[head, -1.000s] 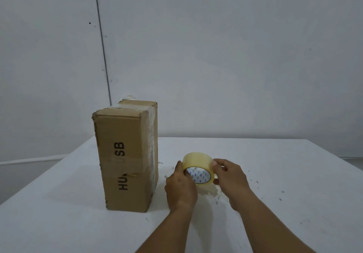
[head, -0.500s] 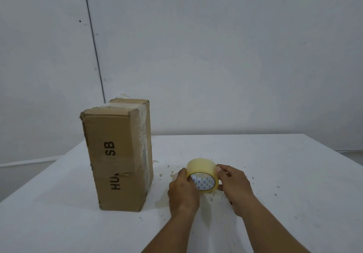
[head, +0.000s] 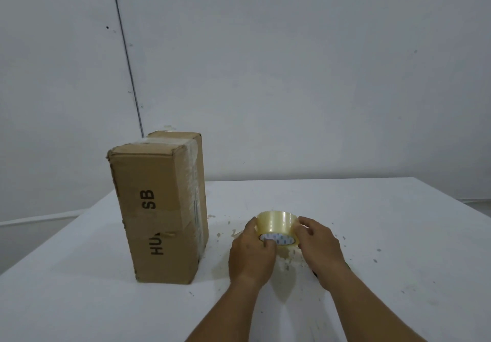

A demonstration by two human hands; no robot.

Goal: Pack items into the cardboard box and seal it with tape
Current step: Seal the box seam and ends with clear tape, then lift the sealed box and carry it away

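Gripping tape roll, left hand and right hand, near cardboard box.

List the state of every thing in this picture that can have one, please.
cardboard box: closed, upright on the table, clear tape across its top and down one side.
tape roll: held right of the box, apart from it, no strip visibly pulled off.
left hand: grips the roll's left side.
right hand: grips the roll's right side.
table: white, speckled with small scraps.
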